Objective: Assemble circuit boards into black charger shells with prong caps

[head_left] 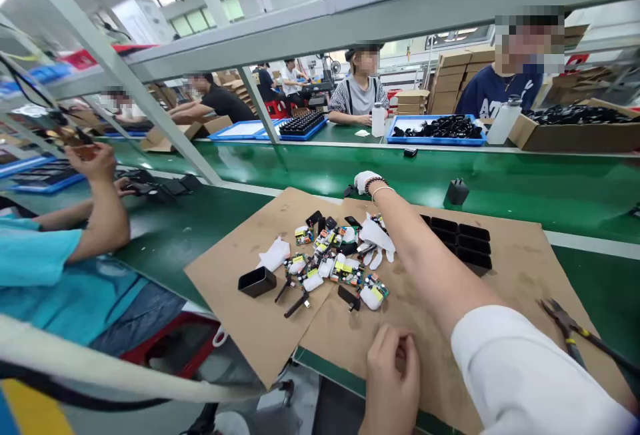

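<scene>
My right hand (367, 182), in a white glove with bracelets at the wrist, reaches to the green belt beyond the cardboard. Its fingers close on a small black piece (349, 191), mostly hidden. My left hand (394, 368) is bare and curled at the cardboard's near edge; nothing shows in it. Between them lies a pile of small circuit boards (345, 267) with yellow and white parts. White pieces (376, 235) and black plug parts (299, 303) lie among and beside them. An open black case (257, 281) lies left of the pile.
Black cases (473, 248) stand in rows under my right forearm. Pliers (567, 328) lie at right on the cardboard (520, 275). A black adapter (457, 191) stands on the green belt (310, 165). A co-worker in a turquoise shirt (45, 281) works at left; others sit opposite. A shelf beam crosses overhead.
</scene>
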A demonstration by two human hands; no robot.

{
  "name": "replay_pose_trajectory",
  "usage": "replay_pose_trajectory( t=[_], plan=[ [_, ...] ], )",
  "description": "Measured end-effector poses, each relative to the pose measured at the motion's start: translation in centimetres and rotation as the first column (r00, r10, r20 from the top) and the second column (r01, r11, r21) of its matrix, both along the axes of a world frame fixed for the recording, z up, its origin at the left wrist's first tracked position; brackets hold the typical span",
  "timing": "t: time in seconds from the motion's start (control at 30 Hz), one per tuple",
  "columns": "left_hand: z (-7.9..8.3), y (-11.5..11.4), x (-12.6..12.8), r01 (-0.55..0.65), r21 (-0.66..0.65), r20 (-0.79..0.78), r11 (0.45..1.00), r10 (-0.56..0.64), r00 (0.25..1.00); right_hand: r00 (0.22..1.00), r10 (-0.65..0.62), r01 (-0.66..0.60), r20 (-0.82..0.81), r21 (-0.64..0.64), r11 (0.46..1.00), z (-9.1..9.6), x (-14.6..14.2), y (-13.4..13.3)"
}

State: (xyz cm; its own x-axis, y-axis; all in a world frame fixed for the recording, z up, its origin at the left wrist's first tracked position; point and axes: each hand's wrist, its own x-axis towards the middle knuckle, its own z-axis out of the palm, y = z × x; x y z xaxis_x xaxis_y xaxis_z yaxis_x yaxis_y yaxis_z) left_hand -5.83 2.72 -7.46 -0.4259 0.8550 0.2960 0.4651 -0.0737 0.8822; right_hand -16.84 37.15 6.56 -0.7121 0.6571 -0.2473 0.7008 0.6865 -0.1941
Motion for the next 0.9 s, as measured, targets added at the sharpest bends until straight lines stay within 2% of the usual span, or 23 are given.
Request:
replay_pose_trajectory(
  t=[0.1, 0.17, 0.27, 0.37, 0.4, 0.47, 0.53, 0.6, 0.67, 0.73, 0.8, 0.9],
  plan=[
    [0.6, 0.2, -0.2, 0.015, -0.011, -0.022, 1.0, -0.015, 1.0, 0.999, 0.048, -0.048, -0.006, -0.018, 0.999, 1.8, 1.4, -1.6],
    [1.0, 0.2, -0.4, 0.027, -0.003, -0.039, 1.0, -0.027, 0.999, 0.995, 0.087, -0.088, -0.047, -0.026, 0.996, 3.6, 3.6, -3.2],
    [1.1, 0.1, -0.8, 0.058, 0.028, -0.049, 0.998, -0.057, 0.997, 0.982, 0.136, -0.141, -0.132, -0.031, 0.99, 6.0, 9.2, -7.1],
    [0.7, 0.0, -1.1, 0.104, 0.063, -0.051, 0.993, -0.101, 0.994, 0.932, 0.256, -0.27, -0.257, -0.02, 0.963, 6.9, 15.9, -13.2],
    [0.6, 0.0, -1.2, 0.122, 0.071, -0.054, 0.99, -0.118, 0.992, 0.921, 0.286, -0.295, -0.265, 0.005, 0.956, 6.8, 17.9, -15.4],
    [0.3, -0.1, -1.2, 0.135, 0.08, -0.06, 0.988, -0.13, 0.99, 0.96, 0.218, -0.204, -0.175, 0.095, 0.974, 5.6, 21.2, -19.7],
    [0.1, -0.3, -1.2, 0.137, 0.076, -0.074, 0.988, -0.132, 0.988, 1.0, 0.012, -0.009, -0.014, 0.183, 0.983, 3.5, 23.5, -23.2],
    [0.1, -0.6, -1.2, 0.139, 0.059, -0.091, 0.989, -0.133, 0.987, 0.984, -0.162, 0.143, 0.071, 0.223, 0.964, 0.9, 24.7, -25.4],
    [0.2, -0.8, -1.1, 0.148, 0.034, -0.103, 0.988, -0.144, 0.984, 0.966, -0.247, 0.225, 0.078, 0.216, 0.95, -1.5, 25.3, -26.5],
    [0.3, -0.9, -1.1, 0.146, 0.012, -0.107, 0.989, -0.144, 0.984, 0.957, -0.284, 0.268, 0.054, 0.198, 0.943, -3.2, 25.5, -27.0],
    [0.4, -0.8, -1.0, 0.132, 0.002, -0.11, 0.991, -0.131, 0.985, 0.952, -0.306, 0.299, 0.01, 0.191, 0.935, -3.9, 26.0, -27.3],
    [0.3, -0.6, -0.9, 0.092, 0.003, -0.13, 0.996, -0.091, 0.987, 0.939, -0.339, 0.345, -0.067, 0.188, 0.919, -3.4, 27.7, -28.0]
  ],
)
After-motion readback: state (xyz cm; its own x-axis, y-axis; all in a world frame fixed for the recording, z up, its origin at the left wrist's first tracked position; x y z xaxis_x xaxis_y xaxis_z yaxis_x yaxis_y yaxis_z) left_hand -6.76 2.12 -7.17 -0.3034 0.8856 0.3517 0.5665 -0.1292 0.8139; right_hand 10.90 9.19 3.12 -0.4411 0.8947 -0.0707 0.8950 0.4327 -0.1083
